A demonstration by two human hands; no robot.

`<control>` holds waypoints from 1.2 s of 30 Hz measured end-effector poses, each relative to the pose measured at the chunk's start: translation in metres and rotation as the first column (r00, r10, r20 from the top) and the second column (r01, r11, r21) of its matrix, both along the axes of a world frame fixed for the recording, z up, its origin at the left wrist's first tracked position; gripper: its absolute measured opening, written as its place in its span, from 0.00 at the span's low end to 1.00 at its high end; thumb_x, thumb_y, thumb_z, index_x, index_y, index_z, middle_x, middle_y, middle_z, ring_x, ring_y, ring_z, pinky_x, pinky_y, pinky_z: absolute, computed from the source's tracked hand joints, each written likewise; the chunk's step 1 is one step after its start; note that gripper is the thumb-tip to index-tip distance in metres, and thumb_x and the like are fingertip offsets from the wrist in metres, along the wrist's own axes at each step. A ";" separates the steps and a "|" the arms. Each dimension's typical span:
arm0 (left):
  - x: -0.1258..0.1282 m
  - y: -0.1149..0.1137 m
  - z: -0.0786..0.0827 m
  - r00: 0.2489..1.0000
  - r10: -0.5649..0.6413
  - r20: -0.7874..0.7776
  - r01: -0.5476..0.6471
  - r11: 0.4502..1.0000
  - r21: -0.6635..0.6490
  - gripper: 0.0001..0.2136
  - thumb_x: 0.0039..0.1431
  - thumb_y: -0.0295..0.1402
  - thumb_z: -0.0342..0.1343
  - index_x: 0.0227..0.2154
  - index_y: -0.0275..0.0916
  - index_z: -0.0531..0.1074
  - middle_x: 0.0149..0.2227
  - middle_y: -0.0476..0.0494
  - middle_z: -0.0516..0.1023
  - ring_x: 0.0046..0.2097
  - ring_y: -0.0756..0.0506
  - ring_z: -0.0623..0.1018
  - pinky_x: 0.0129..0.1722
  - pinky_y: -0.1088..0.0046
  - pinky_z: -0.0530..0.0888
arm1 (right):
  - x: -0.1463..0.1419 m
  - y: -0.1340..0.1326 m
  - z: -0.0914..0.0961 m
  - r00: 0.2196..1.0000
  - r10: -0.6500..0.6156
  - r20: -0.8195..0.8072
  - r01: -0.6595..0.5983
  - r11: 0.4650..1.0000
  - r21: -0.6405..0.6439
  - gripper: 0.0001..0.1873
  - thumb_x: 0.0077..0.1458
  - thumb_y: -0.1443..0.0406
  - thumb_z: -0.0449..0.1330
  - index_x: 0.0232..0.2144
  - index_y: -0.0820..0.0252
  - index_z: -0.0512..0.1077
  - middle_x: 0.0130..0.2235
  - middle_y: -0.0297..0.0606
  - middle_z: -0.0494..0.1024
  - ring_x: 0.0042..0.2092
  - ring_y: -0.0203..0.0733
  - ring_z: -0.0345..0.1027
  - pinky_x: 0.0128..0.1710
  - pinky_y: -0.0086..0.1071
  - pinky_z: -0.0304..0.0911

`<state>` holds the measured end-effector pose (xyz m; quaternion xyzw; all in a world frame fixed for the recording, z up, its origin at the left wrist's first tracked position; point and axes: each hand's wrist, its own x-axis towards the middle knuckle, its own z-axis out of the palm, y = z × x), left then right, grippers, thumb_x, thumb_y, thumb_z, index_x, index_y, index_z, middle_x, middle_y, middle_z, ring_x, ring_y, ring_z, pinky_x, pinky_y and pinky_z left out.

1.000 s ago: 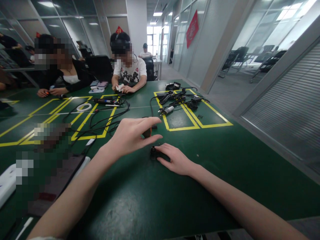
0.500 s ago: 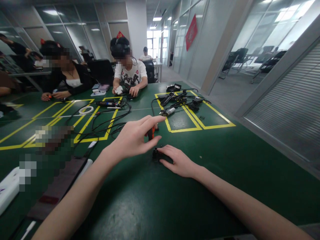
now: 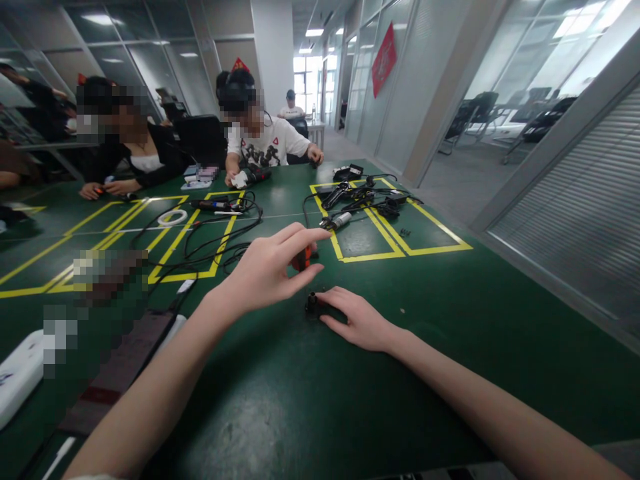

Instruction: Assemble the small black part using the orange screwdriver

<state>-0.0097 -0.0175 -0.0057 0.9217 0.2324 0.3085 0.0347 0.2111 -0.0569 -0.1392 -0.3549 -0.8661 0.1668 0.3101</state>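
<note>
My left hand (image 3: 270, 270) hovers just above the green table (image 3: 450, 313), thumb and fingers pinched on a small red tool handle (image 3: 301, 259) that points down. Just below it my right hand (image 3: 356, 319) lies flat on the table, fingers pressed onto a small black part (image 3: 312, 306) with a short upright post. The red tool's tip stands a little above and behind that post; most of the tool is hidden by my fingers.
Black cables (image 3: 215, 240) loop over yellow floor-tape squares to the left. A heap of black tools and leads (image 3: 357, 197) lies in the yellow square ahead. Two people sit across the table (image 3: 260, 143). A white power strip (image 3: 20, 377) lies at left.
My left hand has turned slightly and drawn the red tool a little nearer the black part. The person opposite has stretched one arm out to the side. My right hand has stayed put.
</note>
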 end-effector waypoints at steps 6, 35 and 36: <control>-0.001 -0.010 0.010 0.998 -0.067 -0.005 0.066 0.993 -0.096 0.24 0.63 0.22 0.52 0.61 0.40 0.68 0.50 0.39 0.77 0.46 0.46 0.79 0.47 0.72 0.75 | 0.000 -0.001 0.002 1.000 0.001 -0.006 -0.001 1.000 -0.014 0.20 0.62 0.70 0.59 0.56 0.59 0.72 0.49 0.48 0.81 0.49 0.50 0.75 0.50 0.48 0.74; -0.001 -0.018 0.014 0.997 -0.008 -0.083 0.003 0.998 -0.067 0.08 0.61 0.27 0.54 0.43 0.38 0.71 0.40 0.44 0.78 0.39 0.47 0.78 0.38 0.72 0.72 | 0.001 -0.002 -0.002 1.000 0.003 0.005 -0.003 0.999 -0.054 0.21 0.62 0.70 0.60 0.57 0.59 0.71 0.51 0.49 0.81 0.52 0.52 0.75 0.53 0.49 0.73; -0.001 -0.019 0.014 0.997 -0.024 -0.068 0.019 0.996 -0.083 0.11 0.60 0.25 0.53 0.45 0.38 0.72 0.43 0.43 0.78 0.42 0.46 0.78 0.41 0.71 0.73 | 0.001 -0.002 -0.001 1.000 0.004 0.007 -0.004 0.999 -0.054 0.21 0.62 0.70 0.60 0.57 0.60 0.71 0.50 0.49 0.81 0.51 0.52 0.75 0.53 0.49 0.73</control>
